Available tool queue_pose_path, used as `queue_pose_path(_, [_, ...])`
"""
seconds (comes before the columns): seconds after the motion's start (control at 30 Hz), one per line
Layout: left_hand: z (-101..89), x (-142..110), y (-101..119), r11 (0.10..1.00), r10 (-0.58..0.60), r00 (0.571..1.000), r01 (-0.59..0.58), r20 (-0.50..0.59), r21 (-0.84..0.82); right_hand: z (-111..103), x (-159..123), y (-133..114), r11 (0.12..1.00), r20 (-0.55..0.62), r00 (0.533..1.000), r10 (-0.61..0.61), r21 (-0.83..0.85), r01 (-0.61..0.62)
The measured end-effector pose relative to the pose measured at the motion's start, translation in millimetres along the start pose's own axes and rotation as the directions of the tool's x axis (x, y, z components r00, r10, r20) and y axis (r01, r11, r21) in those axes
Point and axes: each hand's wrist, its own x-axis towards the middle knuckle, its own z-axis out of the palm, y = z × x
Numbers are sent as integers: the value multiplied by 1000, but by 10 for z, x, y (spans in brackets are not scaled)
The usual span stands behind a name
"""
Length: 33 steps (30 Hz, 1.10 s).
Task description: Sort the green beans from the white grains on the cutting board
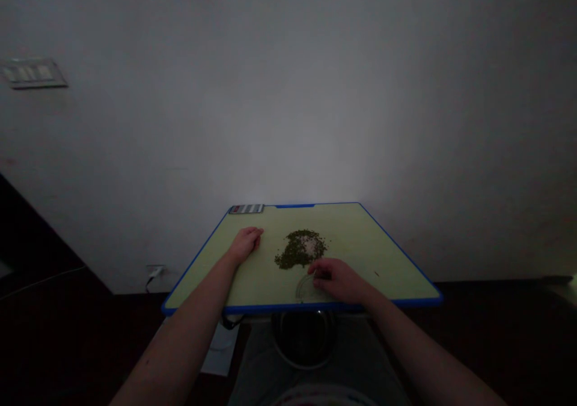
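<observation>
Green pile (295, 251): between hands | left hand (244, 244): loosely curled | right hand (337, 280): fingers bent

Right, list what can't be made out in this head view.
- Right hand: whether its fingers pinch anything; too small and dim.
- Left palm: hidden by the curled hand.
- Green grains: exact kind; too small.
- Bowl: contents lost in shadow, far rim hidden by the tabletop.
- Wall switches: markings blurred.
</observation>
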Motion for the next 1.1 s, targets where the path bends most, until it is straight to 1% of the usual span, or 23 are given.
queue_pose_path(0.1, [-10,6,-21,1000,14,1000,-14,4,0,-1,-32,-22,999,-1,1000,5,32,-5])
queue_pose_path(0.27, [-15,13,-39,999,21,1000,-21,5,-24,-7,-80,-39,999,-7,1000,15,41,-14])
queue_pose_path(0.43, [-13,0,2,1000,2,1000,-2,5,4,-35,-130,-27,999,-9,1000,24,42,-23])
queue_pose_path(0.57, [-16,-19,31,1000,18,1000,-18,-6,19,-81,-178,15,999,-29,999,35,39,-33])
queue_pose_path(0.63, [-21,-22,27,999,28,1000,-28,-3,35,-95,-194,31,999,-76,996,40,9,-39])
queue_pose_path(0.7, [-29,-21,18,999,26,1000,-26,1,42,-83,-195,28,997,-156,986,60,-35,-66])
queue_pose_path(0.8, [-34,-22,17,998,25,1000,-25,0,53,-12,-159,-27,990,-258,963,72,-96,-100])
queue_pose_path(0.97, [-16,-33,47,1000,24,1000,-24,9,-2,110,-61,-144,978,-315,948,35,-186,-98])
queue_pose_path(1.1, [-5,-40,63,1000,10,1000,-10,8,2,77,-38,-107,967,-355,933,52,-216,-137])
